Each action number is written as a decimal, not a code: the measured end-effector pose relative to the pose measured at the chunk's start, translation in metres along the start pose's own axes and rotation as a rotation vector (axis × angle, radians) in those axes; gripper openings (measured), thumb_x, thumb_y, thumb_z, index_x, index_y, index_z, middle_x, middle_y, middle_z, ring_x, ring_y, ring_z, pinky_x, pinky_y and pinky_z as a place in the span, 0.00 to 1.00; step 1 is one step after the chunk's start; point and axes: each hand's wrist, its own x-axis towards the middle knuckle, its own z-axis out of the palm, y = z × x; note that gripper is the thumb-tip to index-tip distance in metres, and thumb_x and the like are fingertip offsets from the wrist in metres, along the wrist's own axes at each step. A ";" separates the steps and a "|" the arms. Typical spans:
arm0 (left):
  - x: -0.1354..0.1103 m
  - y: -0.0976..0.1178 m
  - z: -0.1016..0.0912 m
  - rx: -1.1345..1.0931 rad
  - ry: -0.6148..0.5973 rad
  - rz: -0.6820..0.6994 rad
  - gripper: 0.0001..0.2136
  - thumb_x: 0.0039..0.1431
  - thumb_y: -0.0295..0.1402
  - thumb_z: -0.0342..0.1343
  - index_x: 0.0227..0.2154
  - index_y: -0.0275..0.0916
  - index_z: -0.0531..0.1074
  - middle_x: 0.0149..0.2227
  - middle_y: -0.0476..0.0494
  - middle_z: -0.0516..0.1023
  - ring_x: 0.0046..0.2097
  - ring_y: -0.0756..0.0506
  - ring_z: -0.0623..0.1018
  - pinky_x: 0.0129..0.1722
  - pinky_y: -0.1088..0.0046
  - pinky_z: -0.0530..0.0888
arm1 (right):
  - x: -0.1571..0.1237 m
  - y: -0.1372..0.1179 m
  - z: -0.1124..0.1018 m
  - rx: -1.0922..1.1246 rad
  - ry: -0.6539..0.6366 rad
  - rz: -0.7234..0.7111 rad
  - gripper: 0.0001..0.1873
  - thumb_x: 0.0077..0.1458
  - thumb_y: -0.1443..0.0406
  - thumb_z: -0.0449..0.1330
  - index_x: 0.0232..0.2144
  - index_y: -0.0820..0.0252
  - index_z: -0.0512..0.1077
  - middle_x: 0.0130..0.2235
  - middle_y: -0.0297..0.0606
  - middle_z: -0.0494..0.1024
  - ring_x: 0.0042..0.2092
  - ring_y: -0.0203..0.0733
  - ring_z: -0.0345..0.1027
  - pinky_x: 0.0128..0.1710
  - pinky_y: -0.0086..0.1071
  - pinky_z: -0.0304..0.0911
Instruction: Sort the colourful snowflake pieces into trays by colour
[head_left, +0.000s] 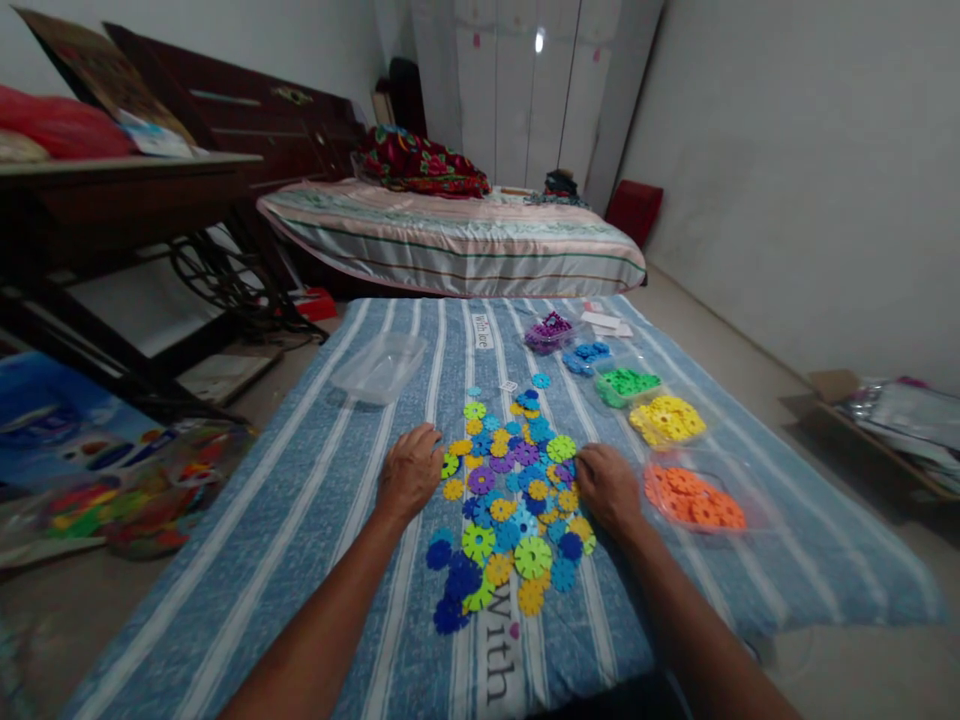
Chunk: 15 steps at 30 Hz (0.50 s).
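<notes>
A loose pile of flat, notched plastic discs in blue, yellow, lime green and purple lies on the striped cloth. My left hand rests at the pile's left edge, its fingers loosely curled beside a lime green disc. On the opposite edge, my right hand lies with curled fingers near yellow and purple discs. Nothing shows in either hand, though the undersides of the fingers are hidden. A clear plastic box with nothing visible in it stands beyond my left hand.
Along the right stand clear boxes of purple, blue, green, yellow and orange pieces. White cards lie at the far right. Behind is a bed; a sewing-machine table stands left.
</notes>
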 end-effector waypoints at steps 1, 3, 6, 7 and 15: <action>0.000 0.000 0.000 -0.005 0.003 0.004 0.12 0.61 0.34 0.45 0.40 0.39 0.73 0.50 0.35 0.75 0.51 0.38 0.74 0.52 0.57 0.71 | 0.000 -0.001 0.000 -0.002 -0.002 -0.003 0.12 0.60 0.68 0.51 0.30 0.59 0.74 0.35 0.41 0.75 0.39 0.42 0.66 0.42 0.34 0.59; 0.000 -0.001 0.000 -0.016 0.010 0.009 0.12 0.61 0.36 0.46 0.40 0.40 0.73 0.50 0.36 0.75 0.51 0.38 0.74 0.52 0.57 0.71 | 0.001 -0.002 -0.001 -0.003 -0.002 -0.010 0.11 0.59 0.68 0.52 0.29 0.59 0.73 0.35 0.41 0.75 0.39 0.42 0.66 0.41 0.34 0.59; 0.000 -0.003 0.001 -0.022 0.020 0.020 0.12 0.61 0.38 0.47 0.39 0.40 0.72 0.50 0.35 0.75 0.51 0.37 0.74 0.53 0.56 0.71 | 0.002 -0.003 0.000 -0.003 0.013 -0.016 0.11 0.59 0.68 0.52 0.29 0.59 0.73 0.34 0.40 0.75 0.39 0.42 0.66 0.41 0.34 0.59; 0.000 -0.004 0.002 -0.020 0.022 0.023 0.13 0.61 0.39 0.47 0.40 0.39 0.72 0.51 0.35 0.75 0.52 0.37 0.74 0.53 0.56 0.71 | 0.002 -0.003 0.000 -0.004 0.019 -0.016 0.11 0.60 0.68 0.52 0.29 0.59 0.73 0.34 0.40 0.75 0.39 0.42 0.66 0.41 0.34 0.59; -0.001 -0.007 0.003 -0.017 0.016 0.033 0.15 0.62 0.40 0.46 0.41 0.39 0.73 0.51 0.34 0.75 0.52 0.36 0.74 0.53 0.55 0.71 | 0.002 -0.001 0.004 -0.020 0.007 -0.014 0.11 0.60 0.68 0.52 0.29 0.59 0.73 0.34 0.39 0.75 0.38 0.41 0.65 0.40 0.32 0.57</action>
